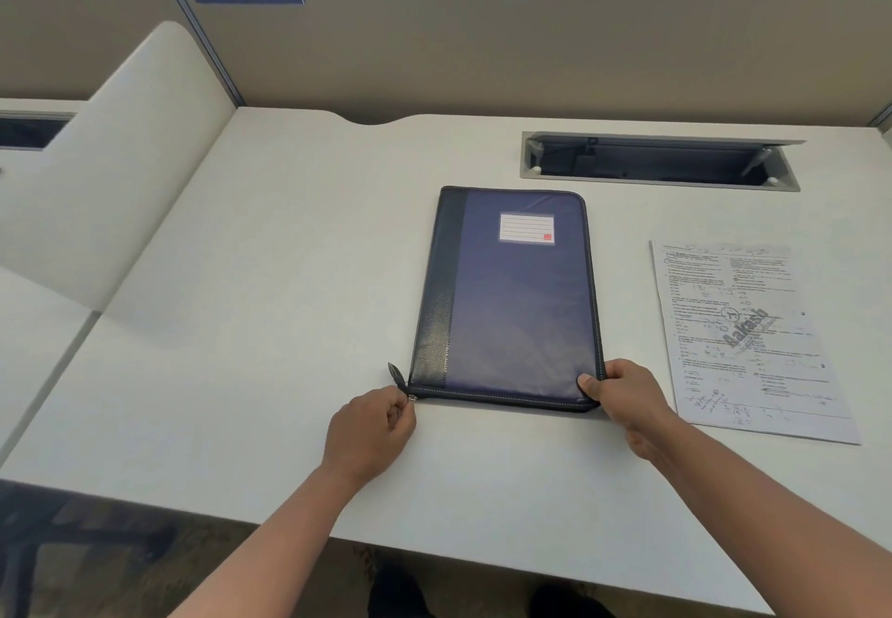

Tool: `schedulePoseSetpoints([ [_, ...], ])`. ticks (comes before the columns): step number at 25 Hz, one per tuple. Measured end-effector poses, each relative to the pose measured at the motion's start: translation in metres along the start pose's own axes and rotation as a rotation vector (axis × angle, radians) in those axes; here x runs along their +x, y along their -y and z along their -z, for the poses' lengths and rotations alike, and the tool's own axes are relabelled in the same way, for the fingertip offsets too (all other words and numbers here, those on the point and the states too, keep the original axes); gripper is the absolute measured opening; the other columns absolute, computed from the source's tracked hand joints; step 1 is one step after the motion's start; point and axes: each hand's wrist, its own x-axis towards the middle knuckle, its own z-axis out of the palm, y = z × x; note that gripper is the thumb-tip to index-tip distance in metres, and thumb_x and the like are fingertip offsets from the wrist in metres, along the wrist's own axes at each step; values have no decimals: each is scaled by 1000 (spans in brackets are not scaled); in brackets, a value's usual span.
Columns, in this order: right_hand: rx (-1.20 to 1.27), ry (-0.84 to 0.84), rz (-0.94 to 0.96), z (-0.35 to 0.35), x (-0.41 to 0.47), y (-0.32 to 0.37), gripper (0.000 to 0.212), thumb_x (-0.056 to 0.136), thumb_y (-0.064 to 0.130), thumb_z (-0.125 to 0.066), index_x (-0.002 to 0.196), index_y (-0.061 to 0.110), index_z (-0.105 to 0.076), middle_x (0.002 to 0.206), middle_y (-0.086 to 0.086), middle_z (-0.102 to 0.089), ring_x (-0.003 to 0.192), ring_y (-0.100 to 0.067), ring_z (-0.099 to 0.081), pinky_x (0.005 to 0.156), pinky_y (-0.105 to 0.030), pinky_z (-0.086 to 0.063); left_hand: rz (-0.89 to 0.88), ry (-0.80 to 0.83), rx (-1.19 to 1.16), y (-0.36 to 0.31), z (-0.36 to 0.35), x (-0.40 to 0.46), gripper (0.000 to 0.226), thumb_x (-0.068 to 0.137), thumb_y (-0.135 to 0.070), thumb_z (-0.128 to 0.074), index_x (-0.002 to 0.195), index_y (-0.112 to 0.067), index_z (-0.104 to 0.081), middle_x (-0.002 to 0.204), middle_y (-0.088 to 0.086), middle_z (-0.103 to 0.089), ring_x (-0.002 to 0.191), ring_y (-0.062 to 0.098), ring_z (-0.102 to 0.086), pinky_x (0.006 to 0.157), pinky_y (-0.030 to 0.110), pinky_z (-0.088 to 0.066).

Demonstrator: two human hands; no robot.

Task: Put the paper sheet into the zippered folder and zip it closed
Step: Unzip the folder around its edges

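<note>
Left hand (371, 424) pinching zipper pull (411, 398) at near-left corner; right hand (622, 393) gripping folder (511, 299) near-right corner, steadying it for unzipping.

Two bare forearms — no sleeves, rings or watch; dark shoes (400, 591) below.

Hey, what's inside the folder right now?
Cannot be seen: the folder lies closed, its cover hiding the inside. The paper sheet lies outside, on the desk beside it.
</note>
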Motion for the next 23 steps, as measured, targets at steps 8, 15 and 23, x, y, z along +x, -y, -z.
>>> schedulePoseSetpoints([
  [8, 8, -38, -20, -3, -1, 1, 10, 86, 14, -76, 90, 9, -68, 96, -12, -76, 94, -32, -70, 83, -40, -54, 137, -51, 47, -1, -4, -2, 24, 90, -29, -59, 68, -25, -52, 60, -7, -61, 61, 24, -59, 56, 31, -43],
  [15, 33, -8, -32, 2, -4, 3, 12, 88, 12, -75, 95, 5, -68, 99, -15, -75, 79, -24, -62, 75, -35, -48, 137, -64, 15, 5, 4, 2, 12, 87, -28, -61, 78, -27, -54, 67, -11, -59, 65, 20, -58, 57, 29, -38],
  [23, 124, 26, -74, 8, -15, 8, 16, 82, 13, -77, 89, 5, -65, 83, -7, -71, 71, -21, -58, 66, -32, -44, -81, -140, -59, -32, 7, 45, 31, 92, -28, -59, 120, -15, -63, 118, 1, -61, 107, 28, -53, 86, 38, -44],
])
